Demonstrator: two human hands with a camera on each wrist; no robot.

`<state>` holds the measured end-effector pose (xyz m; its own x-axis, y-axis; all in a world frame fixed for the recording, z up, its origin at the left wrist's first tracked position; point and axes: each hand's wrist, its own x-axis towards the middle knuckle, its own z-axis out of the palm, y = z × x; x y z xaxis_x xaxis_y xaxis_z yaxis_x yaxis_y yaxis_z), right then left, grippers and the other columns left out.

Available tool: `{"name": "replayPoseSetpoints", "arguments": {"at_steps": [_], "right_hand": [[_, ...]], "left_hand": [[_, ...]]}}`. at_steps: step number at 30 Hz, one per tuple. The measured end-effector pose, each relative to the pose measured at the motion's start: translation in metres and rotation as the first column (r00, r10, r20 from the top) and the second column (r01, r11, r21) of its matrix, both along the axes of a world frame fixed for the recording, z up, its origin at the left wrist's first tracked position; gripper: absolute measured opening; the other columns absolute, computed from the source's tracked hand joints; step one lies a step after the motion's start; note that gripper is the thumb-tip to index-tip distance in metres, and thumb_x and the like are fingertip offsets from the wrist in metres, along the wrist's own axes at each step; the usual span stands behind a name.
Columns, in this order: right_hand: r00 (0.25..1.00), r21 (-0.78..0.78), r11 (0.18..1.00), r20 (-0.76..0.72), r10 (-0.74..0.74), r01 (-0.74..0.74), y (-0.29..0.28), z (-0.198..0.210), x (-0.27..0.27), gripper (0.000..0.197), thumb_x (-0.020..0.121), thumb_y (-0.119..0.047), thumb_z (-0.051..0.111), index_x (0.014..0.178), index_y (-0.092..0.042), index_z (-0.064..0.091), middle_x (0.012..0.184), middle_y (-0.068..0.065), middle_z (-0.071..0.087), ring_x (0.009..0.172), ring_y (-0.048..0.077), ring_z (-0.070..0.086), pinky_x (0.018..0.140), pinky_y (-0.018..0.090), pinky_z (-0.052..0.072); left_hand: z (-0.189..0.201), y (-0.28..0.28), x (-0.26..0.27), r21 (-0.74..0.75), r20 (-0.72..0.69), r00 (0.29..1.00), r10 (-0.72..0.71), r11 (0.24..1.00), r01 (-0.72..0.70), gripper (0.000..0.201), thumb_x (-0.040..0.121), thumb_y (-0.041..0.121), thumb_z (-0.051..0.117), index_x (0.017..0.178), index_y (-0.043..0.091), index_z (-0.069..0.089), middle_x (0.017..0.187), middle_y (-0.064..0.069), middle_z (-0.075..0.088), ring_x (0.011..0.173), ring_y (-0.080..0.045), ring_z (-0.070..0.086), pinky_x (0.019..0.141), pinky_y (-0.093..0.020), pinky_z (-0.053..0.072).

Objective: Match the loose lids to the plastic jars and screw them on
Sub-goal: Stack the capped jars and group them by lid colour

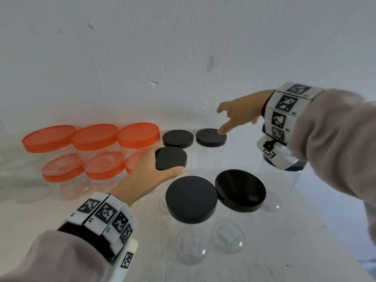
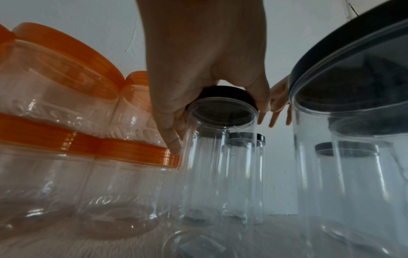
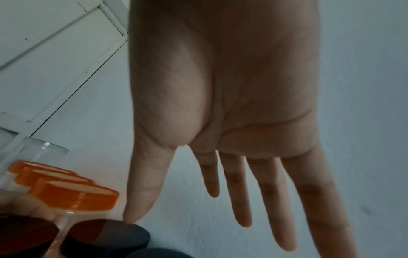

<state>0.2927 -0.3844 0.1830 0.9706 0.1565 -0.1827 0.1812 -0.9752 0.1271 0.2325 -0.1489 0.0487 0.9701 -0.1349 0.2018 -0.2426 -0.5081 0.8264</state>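
Two hands work among clear plastic jars on a white table (image 1: 264,251). The left hand (image 1: 150,176) has its fingers and thumb curled round a small black lid (image 1: 171,158) that sits on a tall narrow jar (image 2: 207,165), just right of the orange-lidded jars (image 1: 95,137). Behind that lid stand two more black-capped narrow jars; the right hand (image 1: 242,112), fingers spread and straight, touches the right-hand cap (image 1: 209,136) with one fingertip. In front of the gripped lid stand two wide jars with large black lids (image 1: 191,198), touching each other.
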Motion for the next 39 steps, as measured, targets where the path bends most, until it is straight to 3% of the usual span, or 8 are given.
{"name": "replayPoseSetpoints", "arguments": {"at_steps": [5,8,11,16,20,26,32,39], "right_hand": [[0.979,-0.145,0.982,-0.144,-0.143,0.122,-0.05,-0.001,-0.018,0.082,0.079,-0.065,0.061,0.146,-0.028,0.031,0.146,0.002,0.043,0.121,0.026,0.053,0.057,0.022,0.039],[0.938,-0.161,0.961,-0.233,-0.256,0.222,-0.077,-0.015,-0.029,0.089,0.075,-0.064,0.066,0.148,-0.033,0.026,0.153,0.001,0.033,0.132,0.029,0.043,0.049,0.02,0.038],[0.924,-0.122,0.956,-0.252,-0.289,0.266,-0.093,-0.031,-0.037,0.09,0.073,-0.062,0.071,0.146,-0.037,0.025,0.146,0.003,0.04,0.122,0.029,0.052,0.052,0.022,0.042],[0.944,0.126,0.947,-0.188,-0.271,0.297,-0.096,-0.046,-0.038,0.083,0.07,-0.051,0.078,0.139,-0.033,0.036,0.118,-0.001,0.045,0.078,0.016,0.063,0.068,0.03,0.06],[0.973,0.253,0.94,-0.021,-0.229,0.227,-0.081,-0.057,-0.019,0.071,0.073,-0.051,0.074,0.128,-0.017,0.045,0.11,0.004,0.056,0.085,0.023,0.066,0.077,0.032,0.056],[0.971,0.375,0.911,0.092,-0.223,0.174,-0.063,-0.076,0.002,0.048,0.078,-0.042,0.072,0.106,-0.009,0.052,0.104,0.008,0.055,0.085,0.021,0.054,0.066,0.028,0.042],[0.972,0.433,0.891,0.119,-0.204,0.134,-0.062,-0.083,0.014,0.046,0.081,-0.038,0.071,0.109,-0.007,0.053,0.104,0.01,0.056,0.083,0.02,0.05,0.064,0.025,0.038],[0.972,0.441,0.891,0.138,-0.188,0.11,-0.06,-0.088,0.022,0.055,0.085,-0.042,0.068,0.121,-0.005,0.051,0.116,0.014,0.054,0.093,0.024,0.053,0.073,0.029,0.041]], "left_hand": [[0.001,0.0,0.0,0.032,0.004,1.0,0.017,0.999,-0.017,0.064,0.076,0.039,0.078,0.129,0.025,0.044,0.117,0.009,0.054,0.105,-0.006,0.054,0.07,-0.013,0.041],[0.001,-0.001,-0.001,0.016,-0.002,1.0,0.011,1.0,-0.011,0.062,0.076,0.037,0.078,0.127,0.026,0.044,0.114,0.012,0.055,0.1,-0.001,0.054,0.067,-0.011,0.04],[0.001,-0.001,-0.001,0.007,-0.012,1.0,0.009,1.0,-0.009,0.063,0.076,0.038,0.078,0.128,0.026,0.044,0.114,0.011,0.055,0.098,-0.001,0.054,0.066,-0.012,0.04],[0.0,-0.001,-0.002,-0.004,-0.026,1.0,-0.003,1.0,0.003,0.058,0.075,0.041,0.078,0.122,0.032,0.043,0.11,0.014,0.055,0.098,-0.002,0.055,0.066,-0.011,0.04],[0.0,0.0,-0.002,-0.008,-0.024,1.0,-0.014,1.0,0.013,0.06,0.075,0.042,0.078,0.124,0.031,0.045,0.112,0.013,0.056,0.097,-0.002,0.056,0.067,-0.012,0.042],[-0.001,0.002,-0.002,-0.015,-0.027,1.0,-0.016,1.0,0.015,0.057,0.074,0.043,0.078,0.117,0.037,0.041,0.109,0.017,0.055,0.094,0.0,0.056,0.062,-0.01,0.043],[0.0,0.0,-0.002,-0.025,-0.02,1.0,-0.022,0.999,0.022,0.046,0.074,0.042,0.078,0.103,0.045,0.043,0.107,0.017,0.055,0.09,0.003,0.057,0.057,-0.006,0.044],[-0.001,0.0,-0.002,0.0,-0.007,1.0,-0.017,1.0,0.017,0.059,0.075,0.041,0.078,0.122,0.03,0.044,0.11,0.014,0.055,0.095,-0.002,0.056,0.061,-0.008,0.043]]}}
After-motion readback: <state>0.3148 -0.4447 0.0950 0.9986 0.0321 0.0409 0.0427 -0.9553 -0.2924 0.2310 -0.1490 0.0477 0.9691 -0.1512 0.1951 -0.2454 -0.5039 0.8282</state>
